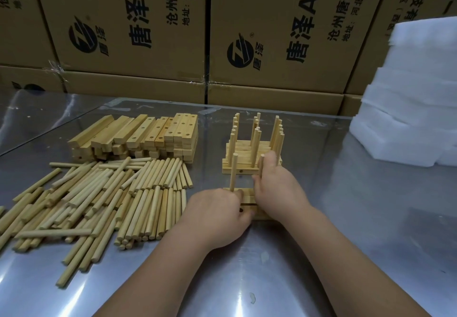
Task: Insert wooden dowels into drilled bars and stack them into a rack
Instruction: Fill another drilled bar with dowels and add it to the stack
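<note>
Pinching a pale round wooden dowel (261, 163), the right hand (277, 185) is seating it in the drilled pale wooden bar (248, 197) that the left hand (217, 214) is gripping mid-table; light, stiff stock, probably best held low.

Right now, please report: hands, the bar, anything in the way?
Left hand holds bar. Right hand grips dowel, upright. Another dowel stands in bar. Nothing in the way.

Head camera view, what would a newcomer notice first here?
Two hands meet at the centre: the left hand holds a bar with a standing dowel in it, and the right hand grips a second dowel. Loose dowels sprawl to the left on the metal table. A rack bristling with upright dowels stands just behind the hands.
</note>
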